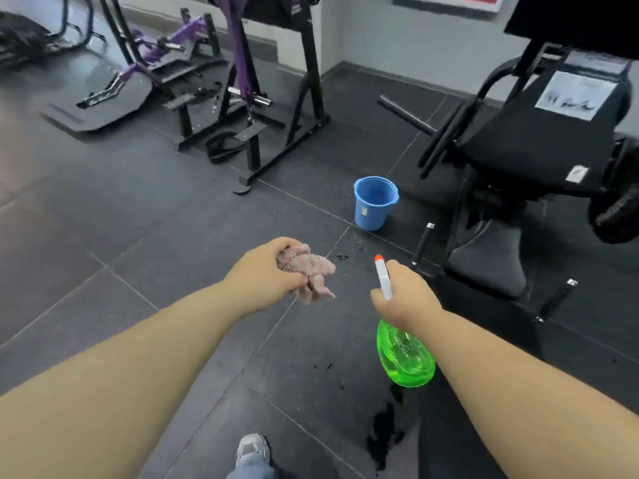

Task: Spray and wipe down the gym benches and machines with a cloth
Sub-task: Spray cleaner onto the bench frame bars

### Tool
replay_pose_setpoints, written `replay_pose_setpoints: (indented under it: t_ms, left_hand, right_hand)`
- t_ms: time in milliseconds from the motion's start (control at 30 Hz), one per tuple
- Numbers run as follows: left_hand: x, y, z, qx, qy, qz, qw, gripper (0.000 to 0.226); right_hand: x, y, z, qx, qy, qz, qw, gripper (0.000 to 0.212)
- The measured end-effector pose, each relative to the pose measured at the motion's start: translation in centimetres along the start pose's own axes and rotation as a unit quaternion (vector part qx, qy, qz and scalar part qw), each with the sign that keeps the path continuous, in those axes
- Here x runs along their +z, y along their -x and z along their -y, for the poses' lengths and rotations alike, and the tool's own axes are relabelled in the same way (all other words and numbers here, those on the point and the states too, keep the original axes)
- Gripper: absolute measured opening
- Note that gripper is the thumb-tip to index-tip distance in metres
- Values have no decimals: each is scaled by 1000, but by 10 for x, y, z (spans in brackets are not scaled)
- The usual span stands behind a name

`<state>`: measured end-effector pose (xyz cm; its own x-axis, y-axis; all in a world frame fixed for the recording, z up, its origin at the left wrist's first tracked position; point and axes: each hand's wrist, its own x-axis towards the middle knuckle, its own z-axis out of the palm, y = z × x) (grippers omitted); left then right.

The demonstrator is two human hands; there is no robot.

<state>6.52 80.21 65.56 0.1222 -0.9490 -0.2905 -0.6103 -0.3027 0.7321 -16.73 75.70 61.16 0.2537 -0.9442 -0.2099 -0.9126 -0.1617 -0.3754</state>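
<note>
We look from a single wide-angle camera at head height, facing forward and steeply down onto the dark grey tiled floor [138, 209]. Nearest us, the left hand [262, 271] and right hand [404, 295] sit mid-frame, a grey shoe [252, 447] at the bottom edge; the black padded gym machine [536, 140] stands farther off, upper right.

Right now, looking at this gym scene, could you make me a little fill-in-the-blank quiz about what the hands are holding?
1. The left hand grips a crumpled ____ cloth.
2. The right hand holds a spray bottle whose body is ____.
3. The blue bucket on the floor stands ____, not tipped over.

Missing words: pink; green; upright.
</note>
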Motion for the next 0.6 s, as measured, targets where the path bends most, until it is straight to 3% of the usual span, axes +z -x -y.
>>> replay_pose_setpoints:
  t_ms: [233, 600]
  left_hand:
    - [-14, -138, -35, 80, -35, 116, 989, 41]
    - [97, -332, -126, 150, -102, 270, 945, 47]
  right_hand:
    - [-9, -66, -16, 161, -77, -62, 982, 15]
    - [-21, -161, -132, 314, -177, -61, 931, 16]
